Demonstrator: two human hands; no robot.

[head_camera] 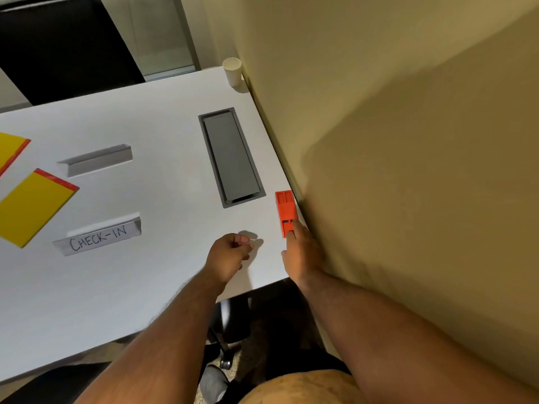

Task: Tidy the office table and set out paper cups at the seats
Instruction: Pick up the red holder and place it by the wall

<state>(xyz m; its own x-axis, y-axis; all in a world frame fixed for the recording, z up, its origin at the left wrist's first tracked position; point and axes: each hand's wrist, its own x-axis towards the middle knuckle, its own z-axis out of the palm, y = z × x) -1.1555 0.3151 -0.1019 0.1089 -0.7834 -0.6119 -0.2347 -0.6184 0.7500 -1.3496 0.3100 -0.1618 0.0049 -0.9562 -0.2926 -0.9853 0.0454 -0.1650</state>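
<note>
A white paper cup [232, 71] stands upright at the far right corner of the white table [151, 287], against the wall. An orange plastic block [285, 209] lies along the table's right edge. My right hand [302, 252] rests beside the wall with its fingertips touching the block's near end; I cannot tell whether it grips it. My left hand [229, 253] hovers over the table to the left of the block, fingers curled in and holding nothing.
A grey cable hatch [232, 157] is set into the table. Two folded paper tents lie to the left, one blank [97, 159] and one reading CHECK-IN [99, 239]. Yellow folders [32, 207] lie at the left edge. A beige wall [393, 141] borders the right. Chair base [227, 325] below.
</note>
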